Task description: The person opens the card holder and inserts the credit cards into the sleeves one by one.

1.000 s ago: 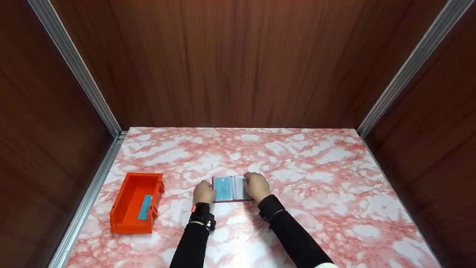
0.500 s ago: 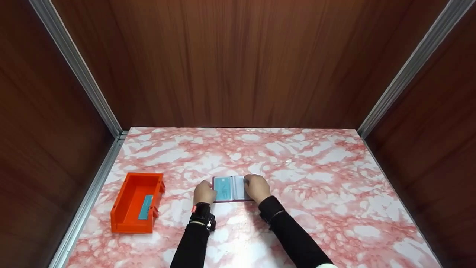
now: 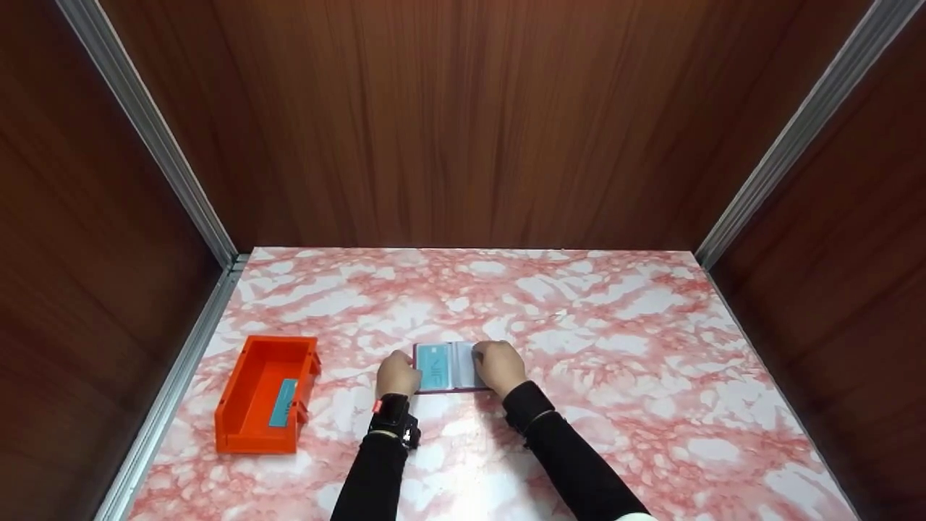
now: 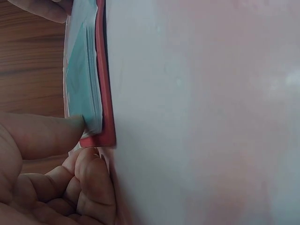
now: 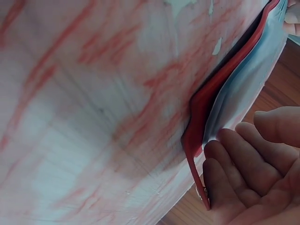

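Note:
A card holder [image 3: 454,389] with a red cover and clear sleeve pages lies spread open on the table. Behind its left page sits a blue card [image 3: 434,365]. My left hand [image 3: 396,373] grips the left edge; in the left wrist view the thumb [image 4: 56,133] presses on the sleeves over the blue card, with the other fingers curled at the cover's edge. On the opposite side, my right hand [image 3: 500,366] has its loosely bent fingers [image 5: 243,161] touching the edge of the clear sleeves [image 5: 234,101]. Its thumb stands apart from them in the right wrist view.
An orange bin [image 3: 235,443] stands on the table to the left, holding another blue card [image 3: 283,403]. Dark wood-grain panels [image 3: 463,130] rise at the back and both sides, with metal rails at the corners. The tabletop [image 3: 615,347] has a red and white marbled pattern.
My right hand has shifted slightly toward me along the right page, and the sleeves beside its fingers have changed in shading. The left hand and the bin have stayed put.

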Demonstrator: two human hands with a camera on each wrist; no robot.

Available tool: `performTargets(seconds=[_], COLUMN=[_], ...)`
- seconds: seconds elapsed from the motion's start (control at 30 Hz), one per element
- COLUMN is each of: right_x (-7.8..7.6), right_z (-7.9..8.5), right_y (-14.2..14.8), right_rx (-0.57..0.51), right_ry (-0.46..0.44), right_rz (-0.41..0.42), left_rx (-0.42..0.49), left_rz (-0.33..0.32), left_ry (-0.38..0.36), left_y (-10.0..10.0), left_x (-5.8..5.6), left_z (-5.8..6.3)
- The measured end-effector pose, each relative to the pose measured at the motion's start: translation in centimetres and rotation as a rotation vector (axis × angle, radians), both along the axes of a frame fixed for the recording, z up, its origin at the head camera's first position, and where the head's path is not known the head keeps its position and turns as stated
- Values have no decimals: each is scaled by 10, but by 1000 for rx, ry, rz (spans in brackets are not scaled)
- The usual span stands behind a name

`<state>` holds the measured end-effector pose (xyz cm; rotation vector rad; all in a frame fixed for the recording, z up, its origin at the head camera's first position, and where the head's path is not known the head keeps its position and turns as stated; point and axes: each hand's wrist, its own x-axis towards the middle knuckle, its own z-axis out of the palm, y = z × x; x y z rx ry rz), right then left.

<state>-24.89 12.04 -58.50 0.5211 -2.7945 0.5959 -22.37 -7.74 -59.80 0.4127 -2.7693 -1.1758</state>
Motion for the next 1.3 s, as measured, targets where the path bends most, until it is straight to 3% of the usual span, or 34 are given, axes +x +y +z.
performTargets(seconds=[0.17, 0.6, 1.1, 1.3], right_x=[0, 5, 6, 9], right_z=[0, 7, -2, -2], right_y=[-2, -9, -21, -24], right_rx=[13, -46, -125, -122], right_ry=[-2, -133, -130, -162], right_rz=[5, 121, 256, 255], left_rx=[-6, -3, 3, 1], left_rz=[-5, 5, 0, 0], left_ry=[4, -13, 17, 29], left_y=[0, 1, 1, 1], left_x=[0, 0, -1, 0], left_z=[-1, 1, -2, -2])
